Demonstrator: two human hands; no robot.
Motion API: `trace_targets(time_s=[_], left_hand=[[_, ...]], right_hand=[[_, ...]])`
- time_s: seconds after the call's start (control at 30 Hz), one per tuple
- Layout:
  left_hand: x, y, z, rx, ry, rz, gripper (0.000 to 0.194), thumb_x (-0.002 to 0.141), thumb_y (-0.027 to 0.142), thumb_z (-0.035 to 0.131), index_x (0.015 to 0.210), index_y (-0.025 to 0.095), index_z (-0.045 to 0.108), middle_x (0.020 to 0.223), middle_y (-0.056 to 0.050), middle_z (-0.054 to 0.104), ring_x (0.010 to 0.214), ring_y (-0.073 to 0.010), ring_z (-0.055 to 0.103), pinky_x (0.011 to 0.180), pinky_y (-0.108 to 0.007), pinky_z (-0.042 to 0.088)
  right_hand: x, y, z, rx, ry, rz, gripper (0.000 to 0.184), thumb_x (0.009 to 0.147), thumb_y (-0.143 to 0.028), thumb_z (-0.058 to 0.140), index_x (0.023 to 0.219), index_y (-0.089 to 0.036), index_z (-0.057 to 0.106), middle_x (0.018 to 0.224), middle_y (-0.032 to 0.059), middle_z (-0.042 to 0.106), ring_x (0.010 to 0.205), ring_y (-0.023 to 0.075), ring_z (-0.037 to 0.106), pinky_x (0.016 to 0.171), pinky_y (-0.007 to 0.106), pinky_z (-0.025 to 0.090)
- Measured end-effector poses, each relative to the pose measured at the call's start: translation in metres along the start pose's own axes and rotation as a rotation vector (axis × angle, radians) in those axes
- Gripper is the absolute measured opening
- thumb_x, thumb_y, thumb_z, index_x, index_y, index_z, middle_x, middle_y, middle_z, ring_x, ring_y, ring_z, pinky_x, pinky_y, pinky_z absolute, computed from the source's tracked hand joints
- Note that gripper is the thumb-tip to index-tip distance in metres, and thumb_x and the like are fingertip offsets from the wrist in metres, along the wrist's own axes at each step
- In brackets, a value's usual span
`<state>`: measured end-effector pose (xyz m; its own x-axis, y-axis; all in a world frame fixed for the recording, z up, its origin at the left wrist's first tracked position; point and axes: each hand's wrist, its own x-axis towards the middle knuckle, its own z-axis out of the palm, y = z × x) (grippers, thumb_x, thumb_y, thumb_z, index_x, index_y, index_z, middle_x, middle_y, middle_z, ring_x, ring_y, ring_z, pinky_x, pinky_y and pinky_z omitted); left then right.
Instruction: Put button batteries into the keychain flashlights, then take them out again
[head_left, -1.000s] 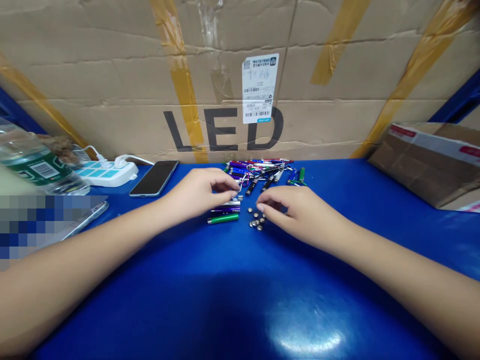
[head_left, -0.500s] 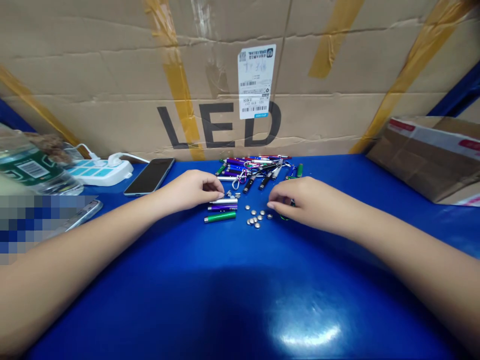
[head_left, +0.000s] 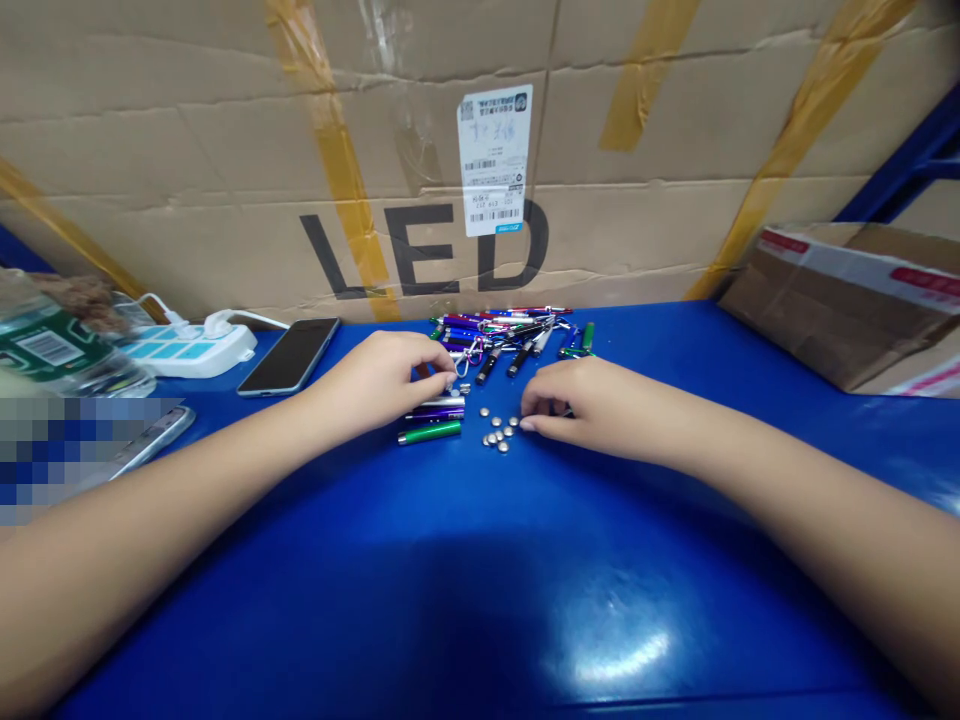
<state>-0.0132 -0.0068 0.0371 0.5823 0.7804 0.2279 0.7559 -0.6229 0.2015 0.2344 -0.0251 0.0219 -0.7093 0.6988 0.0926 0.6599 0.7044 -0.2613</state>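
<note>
My left hand (head_left: 394, 378) has its thumb and index finger pinched together over small metal pieces (head_left: 465, 388); whatever is between the fingertips is too small to make out. Just below that hand lie a silver tube (head_left: 448, 401), a purple tube (head_left: 439, 413) and a green tube (head_left: 429, 433), side by side. My right hand (head_left: 566, 402) is closed, fingers curled toward the thumb, and its tip is at the edge of several silver button cells (head_left: 498, 436). The palm hides anything inside it. Behind both hands is a pile of colourful metal penlights with clips (head_left: 491, 362).
A large cardboard box (head_left: 225, 150) stands along the back of the blue table (head_left: 450, 600). At left are a phone (head_left: 291, 357), a white power strip (head_left: 191, 350), a plastic bottle (head_left: 64, 345) and another phone (head_left: 161, 440). An open carton (head_left: 817, 300) sits at right.
The view has shifted slightly. My right hand has moved in closer to the button cells, and the green piece seen beneath it is now out of sight. My left hand stays by the tubes.
</note>
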Motion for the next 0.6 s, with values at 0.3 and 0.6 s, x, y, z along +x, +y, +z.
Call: trace_targets(time_s=[0.3, 0.6], left_hand=[[0.058, 0.040, 0.015, 0.307, -0.189, -0.074, 0.031, 0.084, 0.041, 0.050, 0.086, 0.016, 0.067, 0.094, -0.011, 0.067, 0.086, -0.0258, 0.063, 0.071, -0.034, 0.047], [0.074, 0.046, 0.026, 0.385, -0.173, -0.197, 0.021, 0.076, 0.025, 0.055, 0.095, 0.015, 0.059, 0.090, -0.012, 0.068, 0.080, -0.0264, 0.065, 0.065, -0.033, 0.048]], right_hand=[[-0.001, 0.006, -0.008, -0.083, 0.112, 0.028, 0.018, 0.088, -0.024, 0.054, 0.087, -0.015, 0.069, 0.086, 0.0059, 0.070, 0.075, 0.0155, 0.060, 0.067, 0.026, 0.041], [-0.005, 0.030, -0.013, -0.130, 0.218, 0.031, 0.020, 0.087, -0.025, 0.053, 0.085, -0.016, 0.070, 0.087, 0.0073, 0.071, 0.077, 0.0171, 0.061, 0.069, 0.027, 0.041]])
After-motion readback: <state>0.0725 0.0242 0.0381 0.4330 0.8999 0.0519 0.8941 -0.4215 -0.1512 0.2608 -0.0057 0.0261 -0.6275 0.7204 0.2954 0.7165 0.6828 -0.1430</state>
